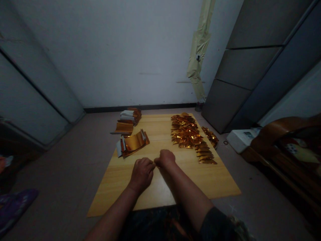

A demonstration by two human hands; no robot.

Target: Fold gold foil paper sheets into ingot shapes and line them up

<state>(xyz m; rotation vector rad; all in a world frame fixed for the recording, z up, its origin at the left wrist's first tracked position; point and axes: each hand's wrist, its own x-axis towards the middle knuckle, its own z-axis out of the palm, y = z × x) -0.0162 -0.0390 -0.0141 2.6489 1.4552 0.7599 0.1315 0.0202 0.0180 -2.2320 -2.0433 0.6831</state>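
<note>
Over the middle of the wooden board (pixel 144 199), my left hand (pixel 142 172) and my right hand (pixel 165 159) meet at their fingertips. The fingers of both are closed in a pinch. Whatever lies between them is mostly hidden and too small to name. Ahead and to the left of my hands rests a curved stack of gold foil paper (pixel 134 142) with grey backing. To the right is a large pile of folded gold foil pieces (pixel 187 132), with a neat overlapping row (pixel 205 152) at its near end.
More gold foil sheets (pixel 124 127) and a grey-backed bundle (pixel 127 115) lie at the board's far left corner. Beyond its right edge sit more folded foil pieces (pixel 211 136). A white box (pixel 238 140), wooden furniture (pixel 271 137) and a grey cabinet (pixel 233 87) stand to the right.
</note>
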